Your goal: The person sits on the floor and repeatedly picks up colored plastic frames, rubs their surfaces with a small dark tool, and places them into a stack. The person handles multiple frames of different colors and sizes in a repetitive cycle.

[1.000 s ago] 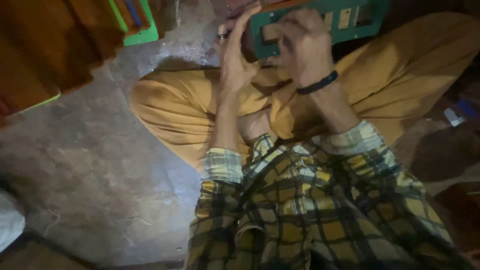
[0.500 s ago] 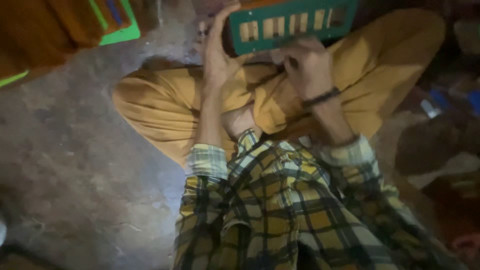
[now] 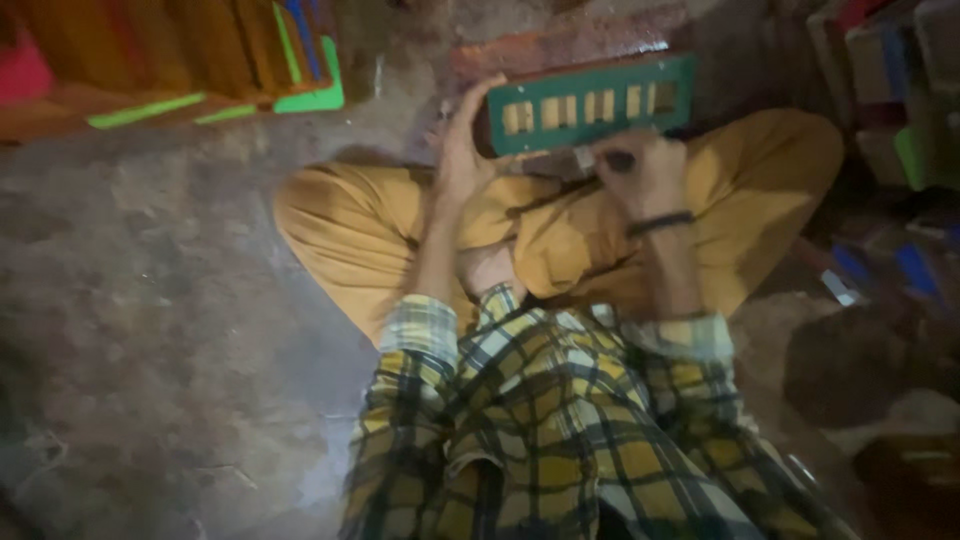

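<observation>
I sit cross-legged on the floor in mustard trousers and a yellow plaid shirt. A green rectangular frame (image 3: 590, 103) with a row of slots lies across my knees. My left hand (image 3: 462, 150) grips its left end, fingers wrapped over the edge. At the frame's lower edge, right of centre, my right hand (image 3: 640, 170), with a dark band on its wrist, is closed around something small and dark that is too blurred to identify.
Bare concrete floor (image 3: 150, 330) spreads to my left. Orange wooden pieces with green edges (image 3: 300, 95) are stacked at the upper left. Boxes and coloured items (image 3: 900, 120) crowd the right side. A reddish board (image 3: 560, 50) lies beyond the frame.
The view has shifted, so the frame and both hands sit lower and further right in the picture. My right hand has dropped from the frame's face to its lower edge.
</observation>
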